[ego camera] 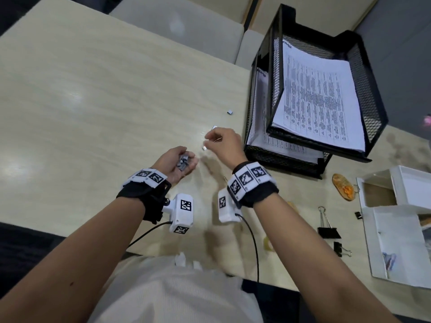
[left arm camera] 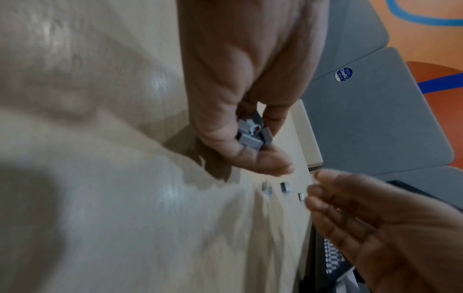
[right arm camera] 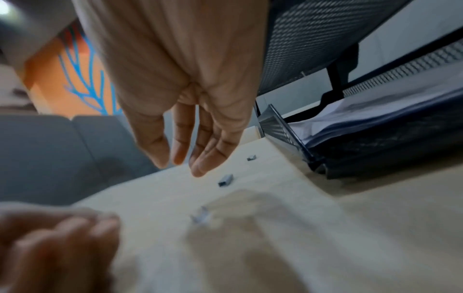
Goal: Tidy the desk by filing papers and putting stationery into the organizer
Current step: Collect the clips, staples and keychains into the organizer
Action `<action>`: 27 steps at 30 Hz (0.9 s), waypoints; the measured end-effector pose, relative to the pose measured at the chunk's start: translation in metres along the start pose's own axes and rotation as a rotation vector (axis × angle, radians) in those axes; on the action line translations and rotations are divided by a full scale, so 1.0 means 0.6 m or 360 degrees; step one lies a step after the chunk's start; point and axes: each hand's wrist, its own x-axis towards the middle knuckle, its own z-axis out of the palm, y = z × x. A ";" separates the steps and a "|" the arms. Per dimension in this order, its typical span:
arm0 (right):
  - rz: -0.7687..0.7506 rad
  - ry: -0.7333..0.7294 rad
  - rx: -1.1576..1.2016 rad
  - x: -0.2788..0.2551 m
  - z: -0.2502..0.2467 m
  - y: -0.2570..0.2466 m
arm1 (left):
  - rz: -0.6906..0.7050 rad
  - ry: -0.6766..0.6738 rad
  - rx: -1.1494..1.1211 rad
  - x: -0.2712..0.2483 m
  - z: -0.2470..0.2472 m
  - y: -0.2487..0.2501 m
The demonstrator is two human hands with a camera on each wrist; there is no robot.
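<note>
My left hand (ego camera: 177, 164) is cupped palm up above the desk and holds several grey staple strips (ego camera: 184, 161), which the left wrist view shows nested between its curled fingers and thumb (left arm camera: 251, 136). Just to its right, my right hand (ego camera: 217, 142) hovers over the desk with straight, relaxed fingers (right arm camera: 200, 158) and nothing in it. Three loose staple pieces lie on the desk below and beyond it (right arm camera: 225, 180) (right arm camera: 251, 158) (right arm camera: 200, 217). In the head view one lies near the fingertips (ego camera: 204, 148) and another farther off (ego camera: 230, 112).
A black mesh two-tier paper tray (ego camera: 373, 89) with printed sheets (ego camera: 319, 99) stands right of my hands. Binder clips (ego camera: 327, 229) (ego camera: 340, 249), an orange item (ego camera: 342, 190) and a white compartment organizer (ego camera: 396, 229) lie at the near right. Grey chairs stand beyond the desk's far edge.
</note>
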 end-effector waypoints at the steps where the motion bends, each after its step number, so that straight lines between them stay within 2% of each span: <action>1: 0.0023 -0.0014 -0.0090 0.015 0.001 0.005 | 0.0018 0.0035 -0.0008 0.004 -0.003 0.006; 5: -0.0050 -0.0272 -0.0569 0.041 0.025 0.017 | 0.0085 0.0088 -0.0066 0.019 -0.002 0.027; 8: -0.0112 -0.0295 -0.0758 0.047 0.042 0.027 | 0.0129 0.0130 -0.0147 0.025 0.002 0.041; 10: -0.0104 -0.0264 -0.0754 0.053 0.041 0.031 | 0.0130 0.0108 -0.0222 0.028 0.005 0.049; 15: -0.0040 0.0036 -0.0584 0.090 0.012 0.022 | 0.0102 0.0046 -0.0259 0.030 0.010 0.057; 23: -0.0115 -0.0133 -0.0801 0.110 0.030 0.038 | 0.0185 0.0152 -0.0215 0.034 0.012 0.058; 25: -0.0112 -0.0087 -0.0712 0.103 0.030 0.041 | 0.0206 0.0143 -0.0246 0.033 0.015 0.058; 27: -0.0133 -0.0008 -0.0469 0.096 0.024 0.032 | 0.0210 0.0128 -0.0227 0.035 0.019 0.057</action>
